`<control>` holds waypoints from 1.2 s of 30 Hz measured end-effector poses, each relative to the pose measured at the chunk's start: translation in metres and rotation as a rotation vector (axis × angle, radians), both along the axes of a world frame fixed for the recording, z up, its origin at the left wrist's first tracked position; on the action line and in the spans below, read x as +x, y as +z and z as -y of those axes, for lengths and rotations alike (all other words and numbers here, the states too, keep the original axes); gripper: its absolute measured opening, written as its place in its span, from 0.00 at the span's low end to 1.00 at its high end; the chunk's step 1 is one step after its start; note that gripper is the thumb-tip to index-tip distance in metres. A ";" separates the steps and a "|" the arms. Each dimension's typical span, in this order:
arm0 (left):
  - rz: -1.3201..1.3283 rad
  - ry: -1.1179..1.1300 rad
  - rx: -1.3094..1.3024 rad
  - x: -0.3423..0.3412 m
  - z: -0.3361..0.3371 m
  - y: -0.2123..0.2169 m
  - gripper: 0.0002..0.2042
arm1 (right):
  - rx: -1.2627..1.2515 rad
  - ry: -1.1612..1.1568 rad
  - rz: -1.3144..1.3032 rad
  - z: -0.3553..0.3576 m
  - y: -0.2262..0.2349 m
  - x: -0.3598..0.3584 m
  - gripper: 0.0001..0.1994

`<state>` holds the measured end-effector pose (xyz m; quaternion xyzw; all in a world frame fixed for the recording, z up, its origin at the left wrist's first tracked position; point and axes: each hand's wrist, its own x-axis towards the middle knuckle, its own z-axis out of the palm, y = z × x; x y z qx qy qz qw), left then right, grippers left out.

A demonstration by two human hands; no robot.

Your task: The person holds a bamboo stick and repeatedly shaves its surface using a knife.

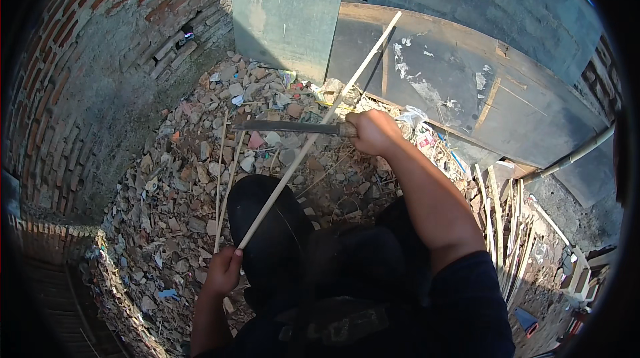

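Note:
My left hand (221, 271) is closed round the lower end of a long pale bamboo strip (280, 186). The strip slants up and away to the right, passing over my dark-clad knee (263, 221). My right hand (373, 133) grips the wooden handle of a machete (290, 127). Its dark blade points left and crosses the strip at about mid-length. Whether the edge touches the strip I cannot tell. Two thinner strips (222, 181) stand on the rubble left of my knee.
Broken brick and stone rubble (180, 191) covers the ground, with litter among it. A brick wall (100, 85) rises at left; grey-green panels (287, 11) and a dark board (433, 78) stand ahead. Several bamboo strips (510, 225) lie at right, near a handsaw (527, 321).

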<state>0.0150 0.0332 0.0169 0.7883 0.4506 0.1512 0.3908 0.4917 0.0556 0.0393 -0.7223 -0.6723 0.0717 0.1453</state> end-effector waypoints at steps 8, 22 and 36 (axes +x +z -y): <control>0.030 0.035 -0.037 -0.006 0.001 -0.015 0.19 | -0.016 0.062 0.014 -0.001 0.005 -0.022 0.15; -0.078 0.053 0.158 0.001 0.008 -0.015 0.16 | -0.034 0.039 0.035 -0.001 -0.001 -0.022 0.16; -0.084 0.066 0.160 0.008 0.005 -0.010 0.18 | -0.070 0.172 0.108 -0.005 0.010 -0.031 0.14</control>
